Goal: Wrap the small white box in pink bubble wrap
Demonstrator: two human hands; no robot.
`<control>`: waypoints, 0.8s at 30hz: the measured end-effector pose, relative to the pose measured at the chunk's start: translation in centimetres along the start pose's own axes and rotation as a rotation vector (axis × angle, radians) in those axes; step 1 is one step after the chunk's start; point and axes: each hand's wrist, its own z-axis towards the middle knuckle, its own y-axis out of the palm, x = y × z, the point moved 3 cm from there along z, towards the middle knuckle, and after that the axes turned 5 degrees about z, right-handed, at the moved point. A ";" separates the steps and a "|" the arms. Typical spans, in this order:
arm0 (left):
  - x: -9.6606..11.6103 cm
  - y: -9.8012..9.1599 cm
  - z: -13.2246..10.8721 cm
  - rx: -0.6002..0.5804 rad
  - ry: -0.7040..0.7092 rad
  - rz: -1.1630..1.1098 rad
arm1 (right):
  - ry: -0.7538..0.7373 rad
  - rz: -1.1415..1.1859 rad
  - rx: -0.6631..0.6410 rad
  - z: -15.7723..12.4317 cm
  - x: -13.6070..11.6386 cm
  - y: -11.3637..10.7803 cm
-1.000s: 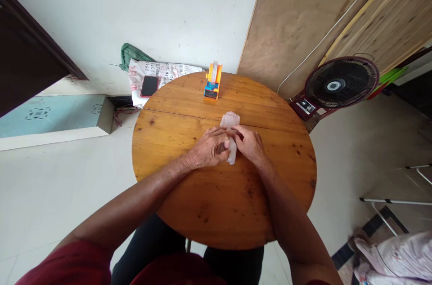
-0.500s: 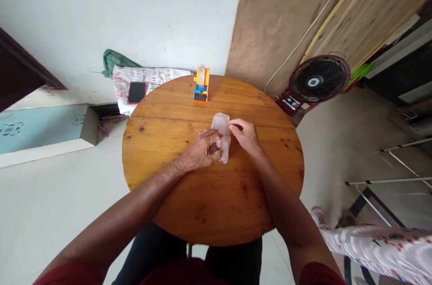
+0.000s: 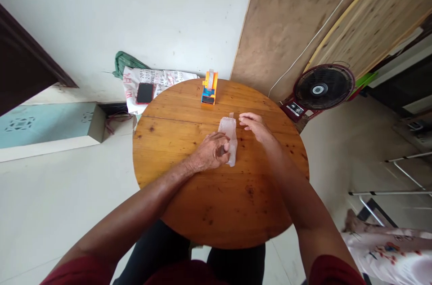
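Note:
A pale, translucent plastic packet lies lengthwise near the middle of the round wooden table. At the packet's far end a small, clear strip sticks out. My left hand rests over its left side, fingers curled, with thumb and forefinger pinched on the plastic. My right hand hovers just right of the packet's far end, touching nothing, its fingers a little apart. Farther back stands an orange and blue tape dispenser.
Beyond the table's far left edge, a dark phone lies on a printed white sack beside a green bag. A fan stands at the back right. At the lower right is a person in patterned clothes.
My right hand has drawn away from the packet's right edge, and the strip at the far end now shows. My left hand stays on the packet. The whole view has shifted slightly.

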 end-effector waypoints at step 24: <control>0.3 -0.1 0.1 -0.023 -0.005 0.007 | -0.071 -0.016 -0.055 1.8 -0.9 4.2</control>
